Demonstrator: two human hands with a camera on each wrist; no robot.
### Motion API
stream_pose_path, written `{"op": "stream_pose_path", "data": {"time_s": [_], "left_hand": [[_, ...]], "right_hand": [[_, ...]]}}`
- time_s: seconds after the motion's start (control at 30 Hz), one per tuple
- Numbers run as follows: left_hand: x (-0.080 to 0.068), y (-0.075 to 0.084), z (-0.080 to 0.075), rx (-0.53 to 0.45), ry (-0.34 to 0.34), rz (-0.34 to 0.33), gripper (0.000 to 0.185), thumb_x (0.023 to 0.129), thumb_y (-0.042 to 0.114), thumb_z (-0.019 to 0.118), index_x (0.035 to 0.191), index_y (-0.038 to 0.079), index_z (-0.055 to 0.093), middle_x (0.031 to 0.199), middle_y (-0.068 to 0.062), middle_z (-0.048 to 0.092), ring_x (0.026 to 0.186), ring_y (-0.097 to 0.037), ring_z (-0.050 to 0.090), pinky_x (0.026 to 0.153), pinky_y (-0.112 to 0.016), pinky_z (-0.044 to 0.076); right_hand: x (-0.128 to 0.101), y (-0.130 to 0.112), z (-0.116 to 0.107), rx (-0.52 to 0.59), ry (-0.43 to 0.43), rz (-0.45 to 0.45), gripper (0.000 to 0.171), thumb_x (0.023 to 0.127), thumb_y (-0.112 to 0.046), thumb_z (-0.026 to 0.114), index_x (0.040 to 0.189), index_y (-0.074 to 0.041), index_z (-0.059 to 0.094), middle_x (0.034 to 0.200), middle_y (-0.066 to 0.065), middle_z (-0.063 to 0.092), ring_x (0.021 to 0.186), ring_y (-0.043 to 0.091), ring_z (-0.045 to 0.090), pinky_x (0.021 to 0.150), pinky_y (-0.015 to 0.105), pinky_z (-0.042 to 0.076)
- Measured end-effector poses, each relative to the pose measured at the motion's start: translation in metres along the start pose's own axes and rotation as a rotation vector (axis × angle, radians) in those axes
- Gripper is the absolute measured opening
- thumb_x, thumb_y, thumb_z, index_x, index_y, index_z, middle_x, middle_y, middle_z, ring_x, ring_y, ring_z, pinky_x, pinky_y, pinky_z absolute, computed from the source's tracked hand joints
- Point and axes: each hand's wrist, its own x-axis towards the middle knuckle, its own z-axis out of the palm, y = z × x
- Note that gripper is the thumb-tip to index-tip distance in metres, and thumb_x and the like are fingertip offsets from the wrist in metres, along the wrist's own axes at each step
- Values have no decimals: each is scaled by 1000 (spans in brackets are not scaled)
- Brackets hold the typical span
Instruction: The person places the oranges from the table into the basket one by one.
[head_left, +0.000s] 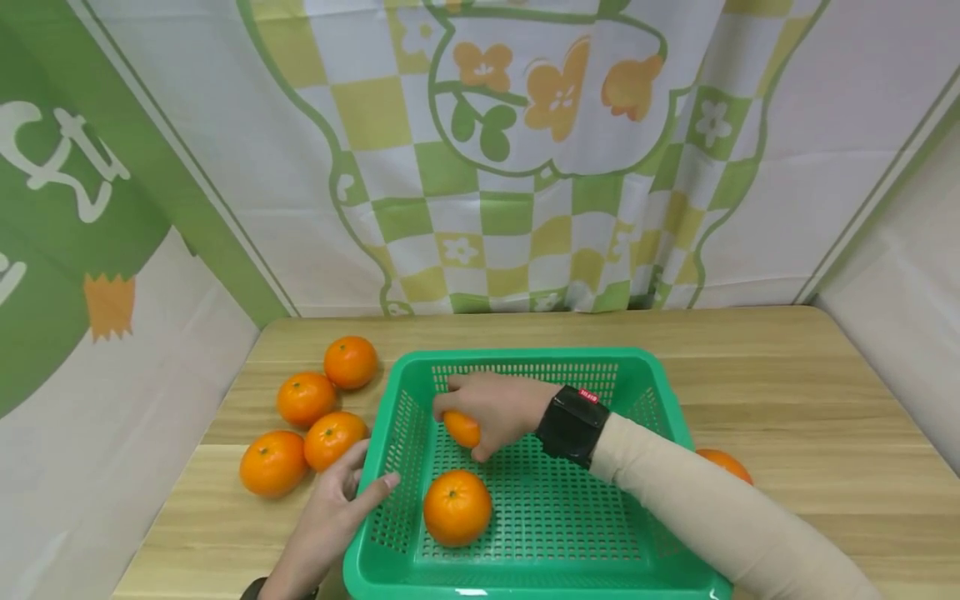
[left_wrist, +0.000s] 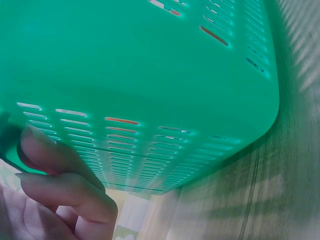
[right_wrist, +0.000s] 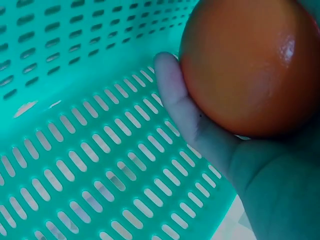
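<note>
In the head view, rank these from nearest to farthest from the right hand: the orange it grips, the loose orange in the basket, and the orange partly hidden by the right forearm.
1. The gripped orange, under the fingers of the right hand, inside the green basket.
2. The loose orange, on the basket floor toward the near left.
3. The partly hidden orange, on the table to the right, outside the basket.

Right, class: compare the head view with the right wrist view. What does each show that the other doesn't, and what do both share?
Only the head view shows the four loose oranges on the wooden table left of the basket, a second orange lying inside the basket, another partly hidden behind the right arm, and the left hand at the basket's rim.

Only the right wrist view shows the thumb pressed against the held fruit, close up.

Both show the right hand holding an orange inside the green basket.
</note>
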Motion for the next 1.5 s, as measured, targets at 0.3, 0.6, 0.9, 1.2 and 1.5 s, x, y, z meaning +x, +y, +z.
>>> {"op": "stream_pose_path", "data": {"time_s": [0.3, 0.6, 0.9, 1.2, 1.5], "left_hand": [[0, 0, -1, -5, -13, 17, 62, 107, 18, 60, 158, -1, 30, 119, -36, 71, 88, -33, 81, 73, -50, 68], [-1, 0, -2, 1, -23, 24, 61, 107, 18, 60, 157, -2, 30, 120, -37, 70, 90, -33, 81, 74, -50, 68], [0, 1, -1, 4, -36, 55, 60, 107, 16, 59, 156, -4, 31, 118, -41, 69, 88, -35, 81, 72, -51, 68], [0, 1, -1, -6, -28, 39, 60, 107, 17, 59, 156, -3, 31, 116, -37, 72, 88, -35, 81, 73, -51, 68], [1, 0, -2, -16, -41, 48, 61, 108, 16, 58, 158, -4, 29, 119, -38, 71, 90, -35, 81, 74, -51, 68]], "right_hand": [[3, -1, 6, -11, -24, -9, 63, 78, -24, 92, 135, -21, 64, 119, 1, 60, 94, 11, 56, 79, 21, 52], [7, -2, 16, -15, -59, -11, 61, 77, -23, 93, 131, -22, 64, 119, 0, 60, 93, 9, 55, 77, 19, 51], [7, 0, 22, -14, -66, -39, 58, 78, -24, 92, 128, -21, 64, 116, -1, 59, 91, 8, 55, 77, 18, 50], [9, 0, 24, -52, -41, -52, 58, 78, -30, 92, 129, -23, 65, 118, -1, 60, 93, 9, 56, 80, 20, 52], [11, 0, 26, -61, -27, -52, 60, 79, -33, 91, 133, -24, 65, 120, -1, 60, 97, 10, 56, 84, 22, 53]]}}
